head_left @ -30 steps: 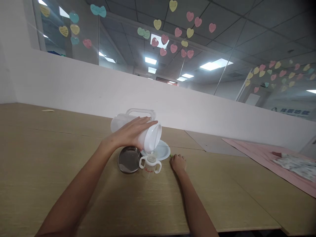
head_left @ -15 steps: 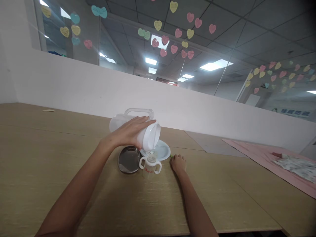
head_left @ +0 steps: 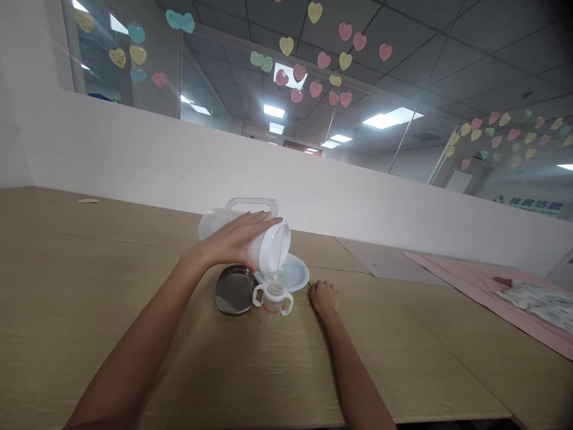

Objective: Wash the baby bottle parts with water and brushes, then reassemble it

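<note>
My left hand [head_left: 242, 239] is wrapped over a white plastic pitcher [head_left: 274, 248] with a clear handle. The pitcher lies tilted on its side in the air, its lidded end lowest, just above a clear baby bottle [head_left: 271, 304] with two white handles and red lettering. The bottle stands upright and open on the table. My right hand [head_left: 324, 297] rests on the table to the right of it, fingers curled down. A bit of something green [head_left: 311, 283] shows at its fingers; the rest is hidden.
A round metal dish [head_left: 234, 291] sits left of the bottle, and a pale blue plate [head_left: 296, 273] is behind it. On the right, a pink cloth [head_left: 474, 286] carries a patterned fabric item [head_left: 537, 303]. A white wall [head_left: 156, 161] borders the wooden table's [head_left: 224, 382] back.
</note>
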Demonstrator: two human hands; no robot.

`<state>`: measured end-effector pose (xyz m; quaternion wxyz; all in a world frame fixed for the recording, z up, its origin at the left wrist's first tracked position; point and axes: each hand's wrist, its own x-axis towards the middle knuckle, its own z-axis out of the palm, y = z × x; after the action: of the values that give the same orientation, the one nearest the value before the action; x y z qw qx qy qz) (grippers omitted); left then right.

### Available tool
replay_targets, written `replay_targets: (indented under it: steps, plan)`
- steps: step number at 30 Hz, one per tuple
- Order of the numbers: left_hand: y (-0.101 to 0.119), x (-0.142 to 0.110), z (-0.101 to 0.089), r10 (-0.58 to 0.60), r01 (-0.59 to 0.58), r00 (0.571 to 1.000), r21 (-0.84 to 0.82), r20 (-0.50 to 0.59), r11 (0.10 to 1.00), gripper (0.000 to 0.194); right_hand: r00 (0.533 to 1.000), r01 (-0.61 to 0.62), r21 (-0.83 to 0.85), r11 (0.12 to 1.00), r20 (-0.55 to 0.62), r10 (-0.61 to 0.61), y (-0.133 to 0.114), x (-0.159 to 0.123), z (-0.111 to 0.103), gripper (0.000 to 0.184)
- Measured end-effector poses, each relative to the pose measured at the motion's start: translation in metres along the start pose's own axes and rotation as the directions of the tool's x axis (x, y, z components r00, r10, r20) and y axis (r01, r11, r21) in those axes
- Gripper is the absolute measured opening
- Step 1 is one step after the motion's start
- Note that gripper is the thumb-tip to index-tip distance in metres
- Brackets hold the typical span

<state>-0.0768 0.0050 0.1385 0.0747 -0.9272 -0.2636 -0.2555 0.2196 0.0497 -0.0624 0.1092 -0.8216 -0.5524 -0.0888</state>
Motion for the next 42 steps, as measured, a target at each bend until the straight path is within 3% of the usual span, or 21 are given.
replay_targets:
  steps: [6,8,10,12,14,19,25,32,42]
  plan:
    - [-0.004,0.000,-0.001,-0.010,0.010,1.000,-0.008,-0.007,1.000,0.094,1.000,0.006,-0.005,1.000,0.005,-0.006,0.000,-0.001,-0.001,0.038]
    - [-0.007,0.000,-0.003,-0.067,0.063,0.995,-0.051,-0.071,0.997,0.100,1.000,0.008,-0.005,1.000,0.006,-0.008,0.000,-0.001,-0.001,0.038]
    - [-0.011,-0.001,-0.005,-0.192,0.172,0.962,-0.118,-0.193,0.978,0.111,1.000,0.005,-0.005,1.000,0.006,-0.005,0.000,-0.001,-0.001,0.037]
    - [-0.017,-0.002,-0.007,-0.351,0.303,0.882,-0.194,-0.315,0.933,0.118,1.000,0.000,-0.005,1.000,0.002,0.000,-0.001,0.000,-0.001,0.038]
    - [-0.026,-0.003,-0.006,-0.492,0.417,0.776,-0.265,-0.395,0.870,0.120,1.000,-0.002,-0.004,1.000,-0.002,0.002,-0.002,0.000,0.000,0.038]
    - [-0.052,-0.005,0.009,-0.726,0.618,0.502,-0.392,-0.469,0.681,0.123,1.000,-0.003,-0.007,1.000,-0.006,0.003,-0.002,0.000,0.001,0.038]
    - [-0.071,-0.008,0.025,-0.835,0.738,0.358,-0.420,-0.419,0.528,0.130,1.000,0.004,-0.006,1.000,-0.011,-0.004,-0.001,0.000,0.001,0.037]
    - [-0.080,-0.010,0.032,-0.864,0.728,0.288,-0.491,-0.413,0.478,0.129,1.000,0.003,-0.009,1.000,-0.021,-0.004,-0.001,-0.001,0.001,0.037]
    - [-0.087,-0.013,0.039,-0.877,0.753,0.281,-0.478,-0.389,0.453,0.129,1.000,0.006,-0.013,1.000,-0.015,-0.006,-0.001,0.000,0.001,0.037]
